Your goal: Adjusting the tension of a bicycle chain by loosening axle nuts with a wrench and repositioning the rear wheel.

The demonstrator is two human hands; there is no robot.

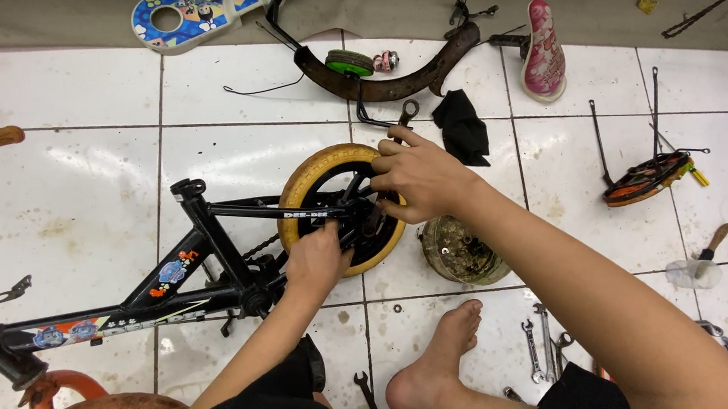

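Note:
A small black bicycle frame [206, 227] lies on its side on the white tiled floor. Its rear wheel, with a yellow tyre [319, 168], sits in front of me. My left hand [318, 260] grips the frame at the wheel hub, near the chain. My right hand [418, 176] reaches over the wheel's right side and holds a dark wrench [405, 112] that points away from me, its lower end at the axle. The axle itself is hidden under my fingers.
Several wrenches [544, 342] lie by my bare foot [443, 358], one more spanner [370, 400] nearer me. A grimy round tin [462, 251] sits right of the wheel. A rusty mudguard [391, 75], black rag [463, 126], pink saddle [545, 50], chain guard [193, 8], training wheel [647, 177] and brush [707, 249] lie around.

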